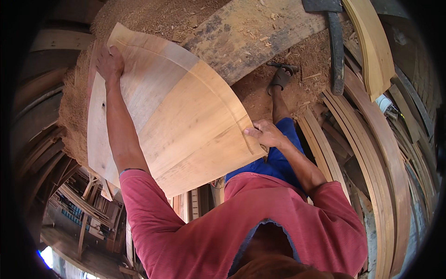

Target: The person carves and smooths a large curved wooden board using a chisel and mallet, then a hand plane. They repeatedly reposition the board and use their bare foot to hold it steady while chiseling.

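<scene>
I hold a large fan-shaped wooden panel [186,116], pale at one end and tan at the other, with a curved groove near its wide edge. My left hand [110,63] grips the narrow far end of the panel. At the wide curved edge, my right hand [265,134] pinches the rim. The panel hangs tilted above a sawdust-covered floor [153,16]. A second pale board [95,135] lies just behind it on the left.
A dark, worn plank [251,35] crosses the sawdust ahead. My sandalled foot [282,76] stands on the floor. Several long curved wooden strips [371,153] are stacked to the right, and a dark metal tool [335,42] leans there. More timber is piled at the lower left [88,204].
</scene>
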`<state>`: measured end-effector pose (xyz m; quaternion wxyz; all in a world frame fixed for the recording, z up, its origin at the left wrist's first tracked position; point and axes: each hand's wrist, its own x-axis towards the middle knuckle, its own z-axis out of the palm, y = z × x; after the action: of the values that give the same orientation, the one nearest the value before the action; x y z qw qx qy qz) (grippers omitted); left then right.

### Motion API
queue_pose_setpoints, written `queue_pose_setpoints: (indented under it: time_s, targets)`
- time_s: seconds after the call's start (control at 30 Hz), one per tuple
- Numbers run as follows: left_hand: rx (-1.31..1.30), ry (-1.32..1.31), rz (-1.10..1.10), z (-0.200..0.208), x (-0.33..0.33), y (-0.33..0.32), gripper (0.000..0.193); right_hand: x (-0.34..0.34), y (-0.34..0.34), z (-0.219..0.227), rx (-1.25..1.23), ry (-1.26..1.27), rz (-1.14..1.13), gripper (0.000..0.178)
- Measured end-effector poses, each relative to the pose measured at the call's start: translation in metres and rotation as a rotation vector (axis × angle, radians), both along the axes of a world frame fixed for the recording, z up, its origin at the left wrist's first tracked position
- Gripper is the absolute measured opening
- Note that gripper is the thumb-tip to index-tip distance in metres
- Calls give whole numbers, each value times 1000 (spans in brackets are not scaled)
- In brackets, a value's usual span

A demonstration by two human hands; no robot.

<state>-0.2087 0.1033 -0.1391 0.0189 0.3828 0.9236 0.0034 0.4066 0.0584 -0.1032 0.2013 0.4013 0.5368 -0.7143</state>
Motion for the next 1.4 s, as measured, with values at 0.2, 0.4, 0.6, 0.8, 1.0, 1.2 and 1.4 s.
queue_pose_setpoints:
  time_s: [0.2,0.4,0.6,0.8,1.0,1.2,1.4]
  targets:
    - [35,-32,-65,1,2,-11,65,11,12,-10,-294,136,-139,49]
    - [79,37,-131,14,6,-6,54,48,92,-172,436,-216,-134,39]
    - [214,-150,-74,25,9,10,54,254,105,-488,1230,-314,445,51]
    - [211,-286,-6,19,12,3,53,275,90,-546,765,-610,437,52]
    - [209,-387,59,24,7,-4,51,261,81,-556,678,-605,465,51]
    - [134,-385,36,29,-3,-15,54,238,73,-574,628,-568,528,50]
    - [144,-383,40,29,2,-12,53,219,68,-583,581,-528,566,49]
